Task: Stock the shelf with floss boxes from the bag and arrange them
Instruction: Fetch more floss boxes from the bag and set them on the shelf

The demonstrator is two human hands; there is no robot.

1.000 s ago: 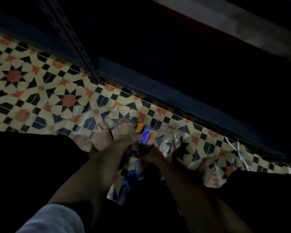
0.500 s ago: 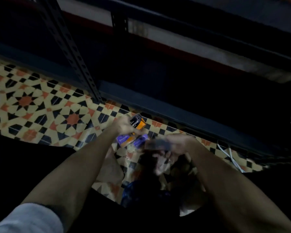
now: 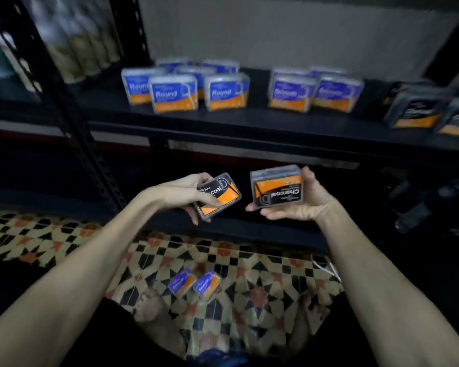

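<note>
I am holding one Charcoal floss box (image 3: 219, 197) in my left grip (image 3: 182, 191), fingers curled round it, and a second Charcoal box (image 3: 276, 188), label inverted, in my right grip (image 3: 302, 207), mid-frame below the shelf (image 3: 249, 121). Next, I judge, both are going beside the black boxes (image 3: 416, 112), upper right, turned upright.

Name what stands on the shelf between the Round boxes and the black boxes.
Head view: another cluster of blue-and-orange boxes, label blurred, stands between the Round boxes and the black boxes.
</note>
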